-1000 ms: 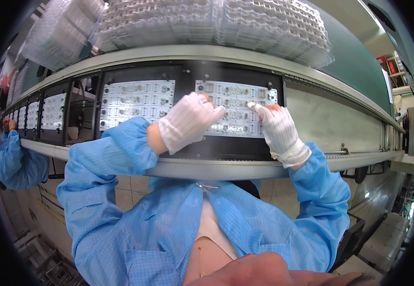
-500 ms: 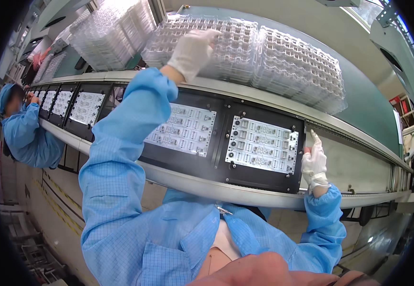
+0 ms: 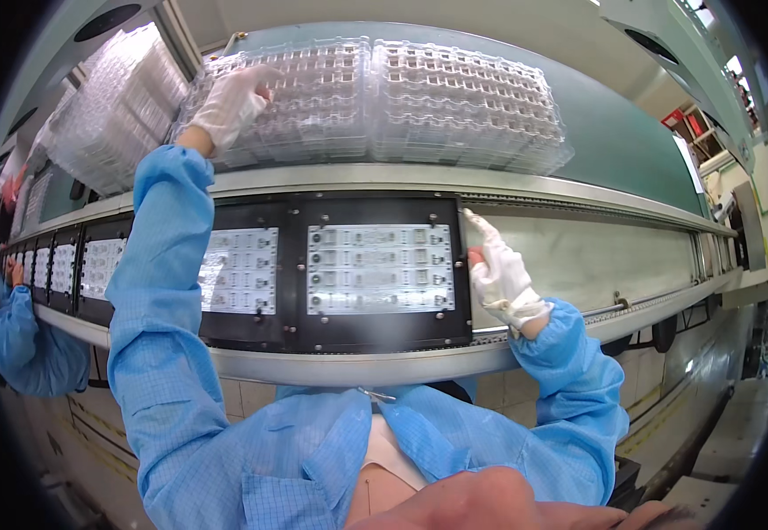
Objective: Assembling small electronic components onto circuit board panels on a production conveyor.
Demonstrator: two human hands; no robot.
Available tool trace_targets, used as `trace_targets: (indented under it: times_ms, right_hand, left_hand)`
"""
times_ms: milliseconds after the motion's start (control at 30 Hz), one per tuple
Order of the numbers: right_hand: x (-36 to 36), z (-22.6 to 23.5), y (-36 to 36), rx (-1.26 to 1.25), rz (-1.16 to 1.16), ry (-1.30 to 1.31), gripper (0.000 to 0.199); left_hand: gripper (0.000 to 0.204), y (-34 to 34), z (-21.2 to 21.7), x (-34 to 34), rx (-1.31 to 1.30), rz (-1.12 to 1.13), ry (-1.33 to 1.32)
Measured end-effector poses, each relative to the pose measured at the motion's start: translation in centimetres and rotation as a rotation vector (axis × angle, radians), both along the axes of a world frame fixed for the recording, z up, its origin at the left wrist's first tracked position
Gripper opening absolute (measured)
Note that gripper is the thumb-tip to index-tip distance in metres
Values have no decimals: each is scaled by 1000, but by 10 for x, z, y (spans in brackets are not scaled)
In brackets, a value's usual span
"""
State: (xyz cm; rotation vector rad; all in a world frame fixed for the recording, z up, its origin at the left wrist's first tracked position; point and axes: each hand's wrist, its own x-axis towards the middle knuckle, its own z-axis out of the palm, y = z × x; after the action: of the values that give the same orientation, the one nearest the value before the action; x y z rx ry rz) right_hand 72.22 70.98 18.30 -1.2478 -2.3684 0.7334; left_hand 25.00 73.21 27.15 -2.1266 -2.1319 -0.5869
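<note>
My left hand, in a white glove with bare fingertips, is over the left stack of clear plastic trays. Its thumb and fingers close in a pinch at the tray's pockets; whatever lies between them is too small to make out. My right hand, gloved likewise, rests beside the right end of a black carrier frame. Its fingers are stretched out, and the thumb is at the frame's edge. A white circuit board panel lies in that frame, with several round black parts down its left side.
A second tray stack stands to the right on the green bench. Another board panel sits left of my nearest one, partly behind my left arm. The conveyor rail runs along the near side. A co-worker in blue works at far left.
The whole view has swung, so the trays and boards appear farther left. My left hand remains at the left tray stack, its fingers slightly lower. My right hand stays by the frame's end.
</note>
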Motion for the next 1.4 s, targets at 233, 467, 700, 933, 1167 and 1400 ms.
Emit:
trace_targets:
  times_ms: [233, 467, 700, 933, 1167, 1400]
  right_hand:
    - [-33, 33, 36, 227, 109, -91, 62]
    - [-41, 44, 150, 718, 4, -182, 28]
    - [-38, 59, 159, 602, -15, -94, 40]
    - [-32, 46, 121, 632, 79, 188, 48]
    - [-30, 25, 82, 722, 293, 263, 55]
    - [-21, 25, 42, 543, 313, 253, 60]
  left_hand:
    - [45, -57, 12, 75, 14, -38, -331]
    - [38, -142, -32, 138, 38, -354, -273]
    - [36, -181, -78, 155, -10, -353, -118]
    - [40, -196, -97, 162, -59, -362, -98]
    - [37, -196, -107, 167, -52, -351, -24]
    - [38, -187, -100, 170, -154, -331, -196]
